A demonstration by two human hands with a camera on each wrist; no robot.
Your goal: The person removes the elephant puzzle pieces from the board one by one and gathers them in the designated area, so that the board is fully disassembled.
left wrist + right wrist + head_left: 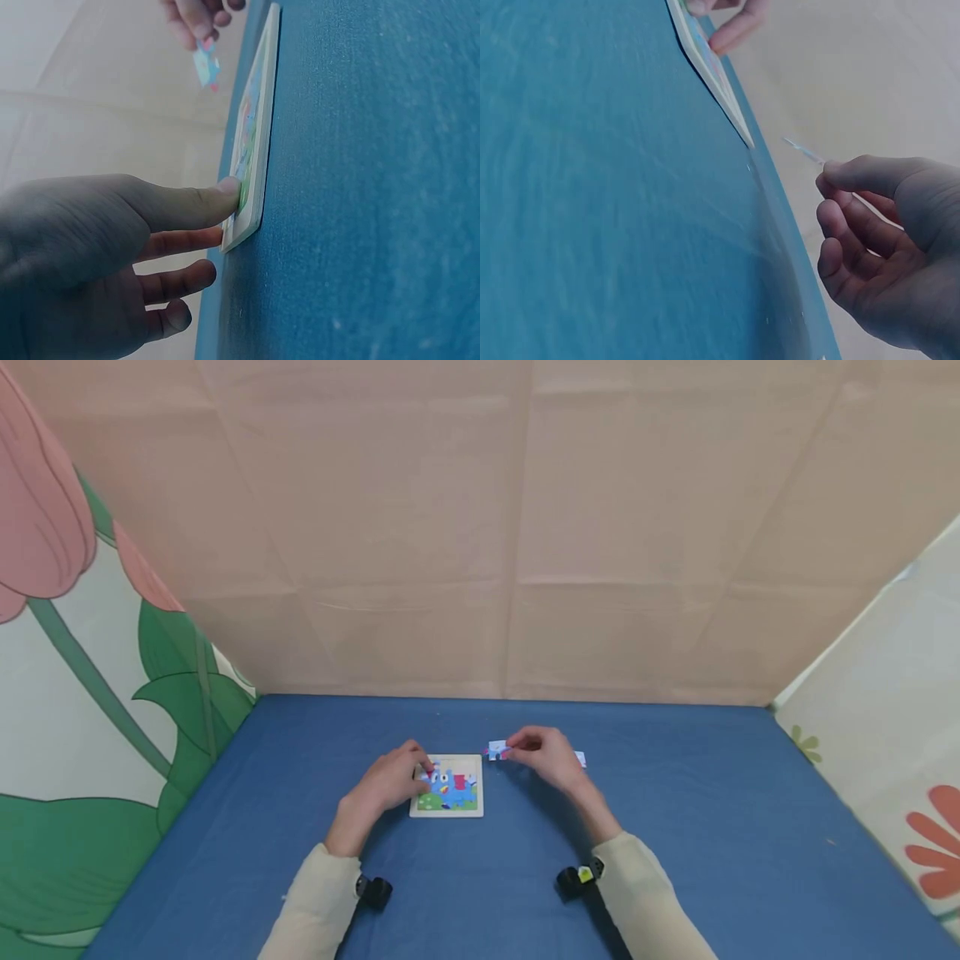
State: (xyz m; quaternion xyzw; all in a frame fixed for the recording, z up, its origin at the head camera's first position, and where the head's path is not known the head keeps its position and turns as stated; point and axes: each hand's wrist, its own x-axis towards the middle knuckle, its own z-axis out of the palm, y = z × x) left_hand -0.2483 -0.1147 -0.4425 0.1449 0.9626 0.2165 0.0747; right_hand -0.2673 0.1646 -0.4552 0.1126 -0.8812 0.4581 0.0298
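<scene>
A square puzzle board (478, 787) with a pale frame and a blue and green picture lies on the blue table. My left hand (390, 778) is at its left side; in the left wrist view, the thumb of that hand (90, 240) rests on the board (259, 176), with a finger by its edge. Thumb and fingers of my right hand (546, 758) pinch a small light-blue and pink puzzle piece (496, 749), to the right of the board's upper corner. The right wrist view shows this piece (804, 151) edge-on, held up by the right hand (892, 232), apart from the board.
Another pale piece (581, 759) lies on the blue tablecloth (675, 810), just right of my right hand and partly hidden by it. A beige backdrop (510, 527) rises behind the table's far edge; printed flower panels flank it.
</scene>
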